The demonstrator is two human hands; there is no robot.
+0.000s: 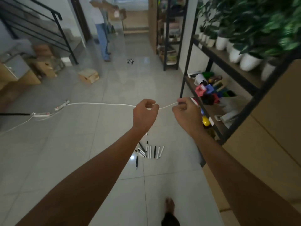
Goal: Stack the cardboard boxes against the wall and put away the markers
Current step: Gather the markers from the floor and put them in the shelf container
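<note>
On the pale tiled floor [97, 144], which shines with a small reflection of light, a group of markers [149, 151] lies scattered just below the two raised arms. Above them, the left hand [145, 111] has its fingers curled around a white cable [101, 104], and the right hand [185, 110] pinches the same cable a little further along. The cable runs to the left, down to white power strips [48, 111] lying on the floor. A second small pile of markers [130, 61] lies far ahead on the tiles, near another person [101, 30] who stands in the background. Cardboard boxes [44, 62] are gathered at the far left under a staircase with a black railing [53, 22], and one more box [89, 75] sits apart on the floor. At the right, a black metal shelf [228, 62] carries white pots with green plants [247, 30] on top and coloured objects below. A bare foot [170, 205] shows at the bottom.
</note>
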